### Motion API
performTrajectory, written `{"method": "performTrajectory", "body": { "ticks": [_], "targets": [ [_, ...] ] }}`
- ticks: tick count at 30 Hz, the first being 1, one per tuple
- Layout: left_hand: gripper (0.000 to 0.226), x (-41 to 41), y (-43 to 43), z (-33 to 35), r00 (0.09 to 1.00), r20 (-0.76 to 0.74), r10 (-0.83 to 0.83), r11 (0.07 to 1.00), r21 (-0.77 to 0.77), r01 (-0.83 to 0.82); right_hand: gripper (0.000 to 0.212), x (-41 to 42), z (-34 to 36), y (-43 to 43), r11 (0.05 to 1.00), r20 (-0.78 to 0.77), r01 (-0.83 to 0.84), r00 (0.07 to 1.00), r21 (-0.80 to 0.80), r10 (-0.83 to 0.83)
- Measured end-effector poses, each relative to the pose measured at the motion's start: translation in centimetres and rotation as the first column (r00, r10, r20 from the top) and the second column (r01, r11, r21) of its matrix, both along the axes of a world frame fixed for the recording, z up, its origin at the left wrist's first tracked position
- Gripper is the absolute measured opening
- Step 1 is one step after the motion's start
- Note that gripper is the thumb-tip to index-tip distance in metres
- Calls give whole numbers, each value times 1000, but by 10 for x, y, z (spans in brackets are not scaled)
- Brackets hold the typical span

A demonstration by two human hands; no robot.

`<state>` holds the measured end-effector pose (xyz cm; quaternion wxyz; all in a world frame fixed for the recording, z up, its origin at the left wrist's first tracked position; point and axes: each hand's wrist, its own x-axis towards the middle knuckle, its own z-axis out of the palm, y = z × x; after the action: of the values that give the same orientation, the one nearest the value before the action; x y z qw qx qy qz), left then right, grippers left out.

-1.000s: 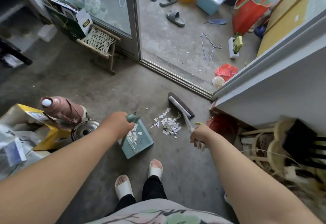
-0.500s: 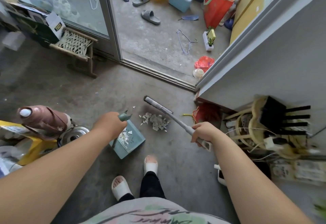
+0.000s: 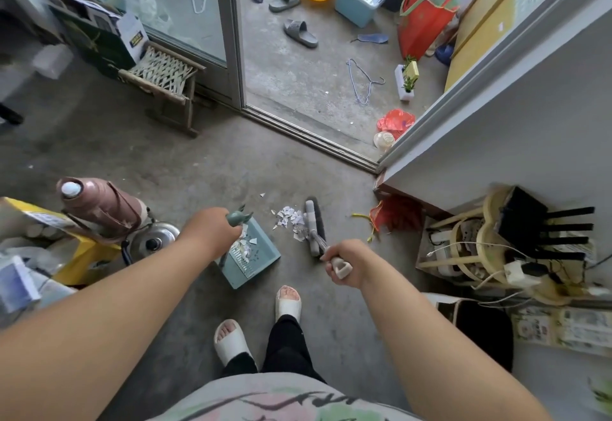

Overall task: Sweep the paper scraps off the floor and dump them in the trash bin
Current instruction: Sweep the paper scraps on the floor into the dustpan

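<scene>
A small pile of white paper scraps (image 3: 289, 220) lies on the grey concrete floor just ahead of my feet. My left hand (image 3: 212, 232) grips the green handle of a teal dustpan (image 3: 250, 256), which rests tilted on the floor left of the pile and holds some scraps. My right hand (image 3: 344, 260) is closed on the pale handle of a broom (image 3: 314, 225). Its dark bristle head stands on the floor against the right side of the pile. No trash bin can be told apart in view.
A pink thermos (image 3: 99, 205), a metal kettle (image 3: 154, 238) and a yellow box (image 3: 76, 248) crowd the left. A woven stool (image 3: 162, 79) stands by the glass door. A wall, a stand with cables (image 3: 496, 241) and a red bag (image 3: 397, 215) flank the right.
The broom head has swung from beyond the pile to its right side, close to the dustpan, and the scraps have shifted left toward the pan. My left hand kept the dustpan in place.
</scene>
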<state>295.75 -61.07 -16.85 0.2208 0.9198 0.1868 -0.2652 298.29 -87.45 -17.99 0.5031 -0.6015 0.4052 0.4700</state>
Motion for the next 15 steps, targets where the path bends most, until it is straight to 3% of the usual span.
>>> {"method": "performTrajectory", "body": {
  "ticks": [8,11,15],
  "targets": [
    [25,-18,10,0,1000,14,22,999,-34,-22,16,6,28,15,965,-7,196,980,175,-198],
    [25,-25,19,-2,999,20,35,999,-37,-34,14,16,43,23,982,48,132,989,134,-139],
    [23,-35,28,-7,999,22,42,999,-28,-41,21,30,57,37,997,148,-61,987,-48,68]
  ]
}}
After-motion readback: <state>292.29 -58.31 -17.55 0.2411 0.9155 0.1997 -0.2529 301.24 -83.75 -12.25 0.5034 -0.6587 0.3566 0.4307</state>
